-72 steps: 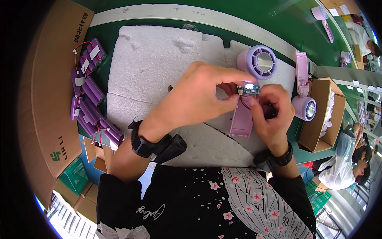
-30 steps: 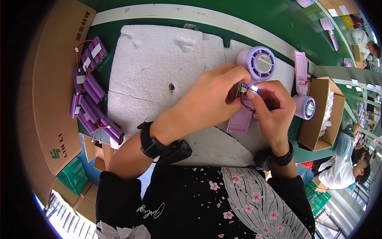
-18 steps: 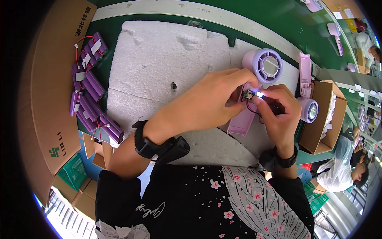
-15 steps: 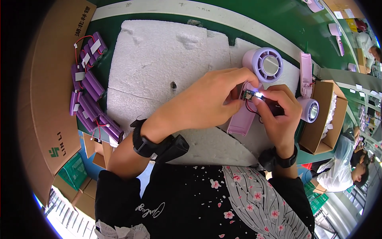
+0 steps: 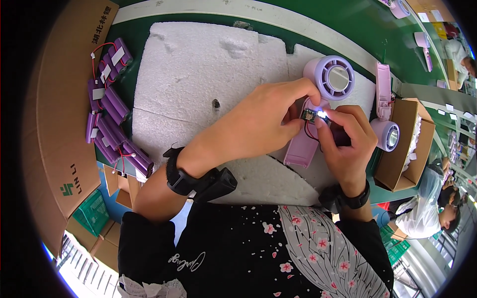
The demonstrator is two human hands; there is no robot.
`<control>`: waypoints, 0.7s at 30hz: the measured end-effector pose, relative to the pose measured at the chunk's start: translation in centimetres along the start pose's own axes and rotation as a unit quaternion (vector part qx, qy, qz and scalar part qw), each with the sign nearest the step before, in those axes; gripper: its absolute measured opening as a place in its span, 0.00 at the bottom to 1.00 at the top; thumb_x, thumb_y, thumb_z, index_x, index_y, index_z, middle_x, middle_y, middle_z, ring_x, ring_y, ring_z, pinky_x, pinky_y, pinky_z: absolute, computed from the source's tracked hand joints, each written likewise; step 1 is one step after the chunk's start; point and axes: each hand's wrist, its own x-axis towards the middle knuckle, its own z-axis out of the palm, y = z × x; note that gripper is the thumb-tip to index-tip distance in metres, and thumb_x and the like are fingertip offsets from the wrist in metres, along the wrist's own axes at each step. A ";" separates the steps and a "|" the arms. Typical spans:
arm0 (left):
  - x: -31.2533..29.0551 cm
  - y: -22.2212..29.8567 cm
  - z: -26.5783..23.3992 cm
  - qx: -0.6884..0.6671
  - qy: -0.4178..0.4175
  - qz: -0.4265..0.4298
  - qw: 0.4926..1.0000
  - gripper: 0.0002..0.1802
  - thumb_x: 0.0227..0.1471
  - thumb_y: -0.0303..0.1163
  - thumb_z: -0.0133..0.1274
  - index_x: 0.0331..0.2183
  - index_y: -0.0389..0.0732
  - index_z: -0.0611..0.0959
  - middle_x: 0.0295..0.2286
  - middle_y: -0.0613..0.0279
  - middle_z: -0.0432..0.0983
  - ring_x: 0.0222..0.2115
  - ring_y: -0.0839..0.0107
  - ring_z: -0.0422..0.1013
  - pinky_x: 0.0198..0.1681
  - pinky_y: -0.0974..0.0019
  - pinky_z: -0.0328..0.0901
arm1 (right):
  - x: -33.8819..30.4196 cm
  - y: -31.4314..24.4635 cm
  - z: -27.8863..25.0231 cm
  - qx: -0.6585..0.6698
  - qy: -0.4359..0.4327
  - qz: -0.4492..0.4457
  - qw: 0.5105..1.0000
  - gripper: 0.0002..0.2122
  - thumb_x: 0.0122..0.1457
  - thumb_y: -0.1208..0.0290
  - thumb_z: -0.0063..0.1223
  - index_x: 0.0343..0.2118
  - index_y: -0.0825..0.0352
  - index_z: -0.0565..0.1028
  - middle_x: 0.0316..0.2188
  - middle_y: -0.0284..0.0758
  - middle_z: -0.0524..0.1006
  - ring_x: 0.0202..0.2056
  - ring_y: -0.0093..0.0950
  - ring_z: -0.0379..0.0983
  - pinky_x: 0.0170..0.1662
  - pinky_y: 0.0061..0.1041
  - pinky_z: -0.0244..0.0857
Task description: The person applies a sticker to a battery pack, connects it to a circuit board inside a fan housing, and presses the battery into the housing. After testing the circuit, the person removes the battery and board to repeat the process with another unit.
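A light-purple handheld fan (image 5: 315, 75) lies on the white foam slab, its round head away from me and its open handle shell (image 5: 301, 151) toward me. Over the neck of the handle sits a small circuit board (image 5: 309, 116) with a bright white light lit on it and thin red and black wires. My left hand (image 5: 258, 121) is closed at the board's left side, its index finger along the fan's neck and its thumb by the board. Thumb and fingers of my right hand (image 5: 352, 144) pinch the board's right end. The fingertips partly hide the board.
Several purple battery packs (image 5: 115, 107) with wires lie left of the foam slab (image 5: 189, 74), beside a large cardboard box (image 5: 59, 114). To the right are another opened fan (image 5: 383, 130) and a cardboard box (image 5: 425, 149) with white pieces. People sit farther right.
Both hands stay at the circuit board with only slight finger shifts. The view has moved a little; the light remains lit.
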 end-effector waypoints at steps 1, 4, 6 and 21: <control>0.0 0.0 0.0 -0.002 0.003 0.007 1.000 0.19 0.47 0.15 0.54 0.43 0.39 0.75 0.31 0.61 0.76 0.29 0.72 0.74 0.33 0.69 0.68 | 0.0 0.0 0.0 -0.001 0.000 0.000 1.000 0.10 0.45 0.80 0.66 0.33 0.67 0.80 0.28 0.37 0.76 0.24 0.27 0.74 0.27 0.21 0.69; 0.0 0.0 0.0 -0.011 0.005 0.015 1.000 0.18 0.48 0.16 0.54 0.43 0.38 0.75 0.31 0.61 0.76 0.29 0.72 0.74 0.33 0.69 0.69 | -0.1 0.0 0.0 0.004 -0.004 0.009 1.000 0.10 0.45 0.80 0.66 0.33 0.67 0.80 0.28 0.37 0.76 0.23 0.27 0.74 0.26 0.21 0.68; -0.1 0.0 0.1 -0.015 0.007 0.018 1.000 0.18 0.48 0.16 0.54 0.43 0.38 0.75 0.31 0.61 0.77 0.29 0.72 0.75 0.33 0.69 0.69 | -0.1 0.0 0.1 0.000 -0.003 0.002 1.000 0.10 0.45 0.80 0.66 0.32 0.67 0.80 0.28 0.36 0.76 0.23 0.27 0.74 0.26 0.21 0.68; 0.4 -0.8 -0.1 0.080 0.016 0.126 0.989 0.18 0.48 0.17 0.54 0.41 0.43 0.85 0.40 0.52 0.77 0.37 0.58 0.76 0.40 0.66 0.70 | 1.1 -0.3 -2.5 0.133 -0.232 0.269 0.925 0.24 0.45 0.79 0.67 0.47 0.66 0.70 0.30 0.33 0.74 0.21 0.21 0.69 0.28 0.20 0.66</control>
